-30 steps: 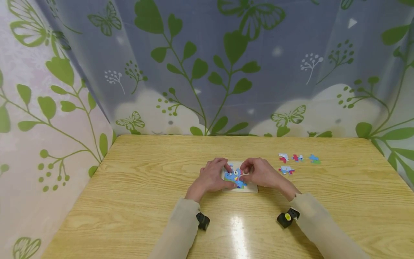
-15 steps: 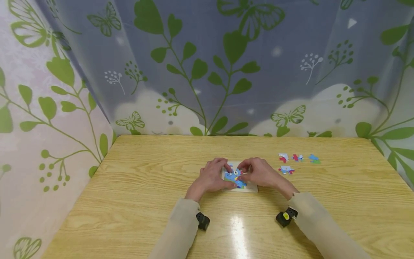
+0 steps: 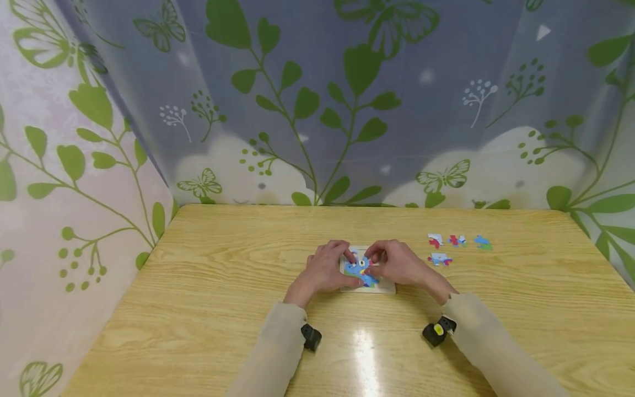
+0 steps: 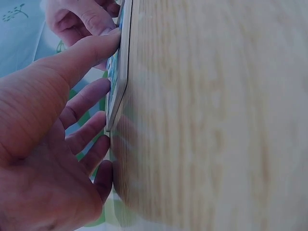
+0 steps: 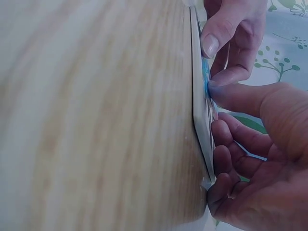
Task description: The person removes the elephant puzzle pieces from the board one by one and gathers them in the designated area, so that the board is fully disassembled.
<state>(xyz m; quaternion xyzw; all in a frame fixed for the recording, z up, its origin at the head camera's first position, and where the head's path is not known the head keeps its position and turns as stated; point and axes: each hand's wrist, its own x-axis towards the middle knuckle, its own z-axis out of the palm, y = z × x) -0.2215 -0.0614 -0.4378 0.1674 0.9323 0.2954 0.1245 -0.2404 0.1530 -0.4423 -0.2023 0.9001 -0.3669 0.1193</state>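
Observation:
A small jigsaw puzzle in a pale wooden tray [image 3: 387,288] lies on the table, with a blue cartoon figure [image 3: 354,270] showing on its joined pieces. My left hand [image 3: 327,269] rests over the tray's left side, thumb on the near part and fingertips at the far part of the picture. In the left wrist view its fingers [image 4: 89,103] are spread beside the tray's edge. My right hand [image 3: 399,264] is at the right side of the picture, its thumb and index finger pinching a puzzle piece largely hidden by the fingers. Its other fingers [image 5: 224,159] curl beside the tray.
Several loose puzzle pieces lie to the right: a white and red one [image 3: 435,240], a red and blue one [image 3: 455,240], a blue and green one [image 3: 482,242] and another [image 3: 440,259] nearer. A patterned curtain [image 3: 317,110] hangs behind the wooden table [image 3: 223,264].
My right thumb and index finger have shifted slightly left over the puzzle. The left hand keeps its place, and the loose pieces lie as before.

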